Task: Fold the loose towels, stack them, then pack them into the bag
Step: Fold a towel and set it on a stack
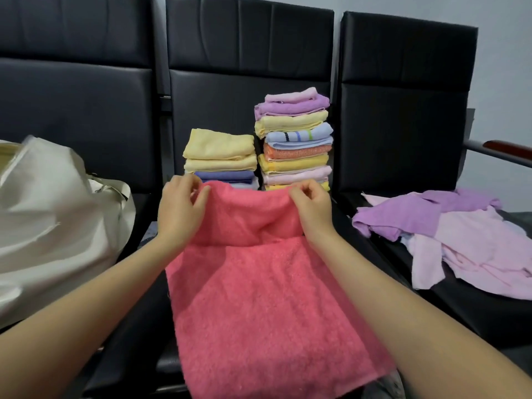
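A cream fabric bag [49, 214] slumps on the left seat of a row of black padded chairs [403, 110]. On the middle seat a coral-pink towel [259, 298] lies spread toward its front edge, its far end doubled back. The left hand [180, 210] reaches forward, forearm extended, pinching the towel's far left corner between thumb and fingers; the right hand [312, 210] pinches the far right corner likewise. Behind them, against the backrest, stand a short stack of folded towels [221, 156] and a taller stack [295, 139]. Loose purple and pink towels [460, 237] lie heaped on the right seat.
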Demonstrator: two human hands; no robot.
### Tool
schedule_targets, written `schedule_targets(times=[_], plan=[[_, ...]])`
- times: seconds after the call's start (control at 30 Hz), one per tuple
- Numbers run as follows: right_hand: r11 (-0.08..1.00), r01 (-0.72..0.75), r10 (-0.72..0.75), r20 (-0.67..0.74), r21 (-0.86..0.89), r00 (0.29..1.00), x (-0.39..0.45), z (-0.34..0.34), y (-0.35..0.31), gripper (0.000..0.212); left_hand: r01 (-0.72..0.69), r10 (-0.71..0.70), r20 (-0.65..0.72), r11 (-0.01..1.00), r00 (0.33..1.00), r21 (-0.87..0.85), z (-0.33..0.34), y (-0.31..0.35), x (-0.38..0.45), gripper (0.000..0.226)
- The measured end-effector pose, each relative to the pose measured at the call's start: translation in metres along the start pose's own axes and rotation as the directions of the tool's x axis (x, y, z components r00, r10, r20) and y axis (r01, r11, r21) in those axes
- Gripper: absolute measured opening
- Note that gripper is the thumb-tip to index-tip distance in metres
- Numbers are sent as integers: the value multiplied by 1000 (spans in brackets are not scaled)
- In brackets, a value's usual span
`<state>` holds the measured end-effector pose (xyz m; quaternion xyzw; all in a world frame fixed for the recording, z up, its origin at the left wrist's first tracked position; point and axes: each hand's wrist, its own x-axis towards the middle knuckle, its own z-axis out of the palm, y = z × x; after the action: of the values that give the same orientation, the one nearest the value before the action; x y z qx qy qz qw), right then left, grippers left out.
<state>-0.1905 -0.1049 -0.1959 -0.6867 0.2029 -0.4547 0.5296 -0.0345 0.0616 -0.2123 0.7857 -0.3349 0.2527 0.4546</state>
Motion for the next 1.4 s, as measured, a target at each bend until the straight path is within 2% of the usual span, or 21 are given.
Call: schedule_targets(times=[0.13,0.2,0.27,0.33,0.43,0.5,0.63,0.73,0.8,0.87,0.93,1.0,1.03,1.07,1.13,1.2,1.23,1.27,1.33,1.37,1.4], plan=[[995,43,-19,249,-93,968,-19,-5,10,17,-167,161,305,986,939,-7,4,-17,-32,23],[969,77,41,457,-236,888,-34,-10,23,18,-158,134,479,987,867,10,3,-20,-47,47],[907,146,114,564,-395,818,-55,-17,40,31,-64,36,543,997,839,32,2,-20,-56,53],[857,230,52,521,-462,852,-70,-22,49,36,76,-83,477,996,875,35,2,-20,-55,40],[918,101,65,394,-384,917,-69,-21,48,25,204,-218,403,976,889,77,3,-21,-48,22],[919,37,92,304,-393,948,-57,-15,44,19,242,-287,396,957,872,160,8,-23,-43,28],[841,-23,140,178,-540,974,-22,-1,45,13,262,-386,353,899,852,351,21,-32,-35,60],[790,-138,313,198,-598,929,-6,14,54,32,291,-458,325,844,827,450,23,-35,-33,72],[705,-80,389,291,-704,874,-6,26,57,48,347,-515,289,810,807,473,20,-36,-33,76],[597,56,408,363,-800,838,-8,35,58,37,332,-533,305,788,789,519,18,-40,-32,66],[605,64,425,390,-794,817,-8,37,57,43,296,-518,340,796,785,528,18,-48,-30,43],[696,17,386,394,-718,834,-7,34,58,40,369,-516,356,837,779,405,19,-49,-26,24],[758,-18,344,375,-652,861,-7,31,58,36,469,-534,349,845,770,258,19,-49,-23,22],[831,-75,305,339,-551,890,-6,28,57,32,605,-584,344,794,735,56,17,-47,-18,21],[935,-301,339,227,-186,913,-3,20,52,21,781,-689,368,544,624,-306,11,-42,-8,18],[851,-486,450,202,198,870,1,13,47,15,815,-698,459,326,549,-479,6,-39,-4,20],[807,-510,464,215,296,859,3,11,45,13,810,-679,496,261,541,-525,6,-40,-2,23],[801,-499,449,219,332,866,3,10,42,12,795,-659,521,205,543,-570,5,-38,-2,25],[897,-368,331,180,245,926,-1,13,34,13,768,-641,521,175,564,-616,7,-36,-6,14],[964,-229,207,166,132,964,-6,16,31,11,769,-652,503,201,567,-607,9,-39,-8,8],[998,-61,56,197,17,979,-12,19,30,5,776,-679,476,227,559,-588,8,-40,-11,16]])
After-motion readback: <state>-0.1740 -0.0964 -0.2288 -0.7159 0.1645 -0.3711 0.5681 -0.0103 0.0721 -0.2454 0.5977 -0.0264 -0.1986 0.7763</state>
